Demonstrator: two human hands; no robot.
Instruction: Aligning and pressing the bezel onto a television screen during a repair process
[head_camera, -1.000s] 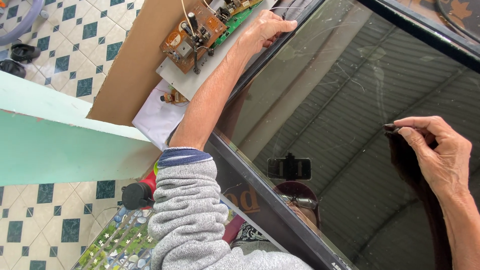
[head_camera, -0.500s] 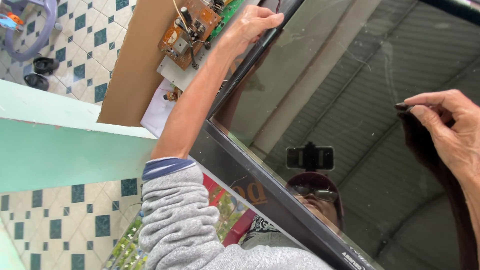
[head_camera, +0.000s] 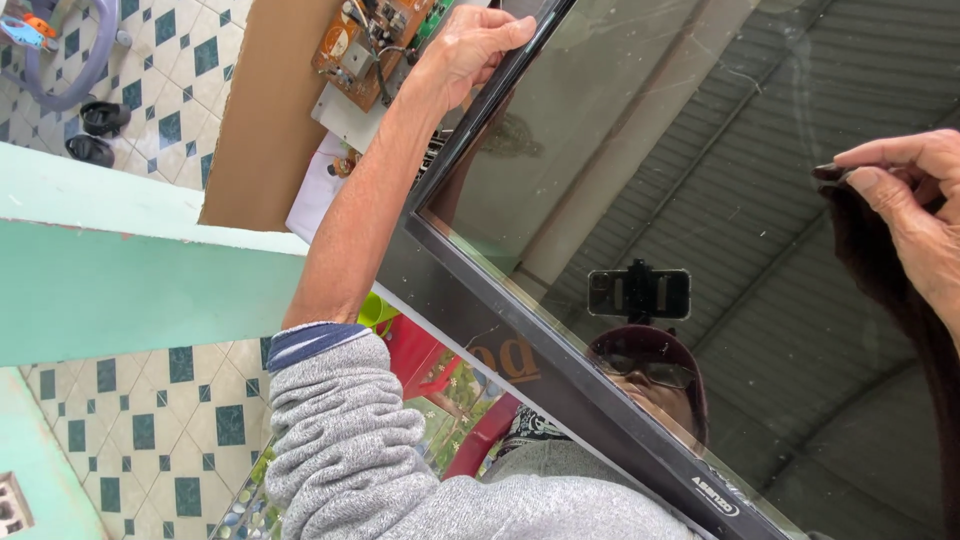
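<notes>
The left hand (head_camera: 480, 45) has its fingers (head_camera: 515, 30) clenched over the far edge of a large flat screen (head_camera: 700, 200), gripping its dark frame. The right hand (head_camera: 915, 215) pinches thumb and forefinger together on the glass, seemingly on a small dark bit, though the view is too blurred to tell. The screen is black, glossy and mirror-like, tilted across the view with a narrow bezel (head_camera: 520, 350). Just beyond the left fingers lie an orange circuit board (head_camera: 365, 45) and brown cardboard (head_camera: 265, 110); further left lies blue-and-white tiled floor (head_camera: 170, 60).
</notes>
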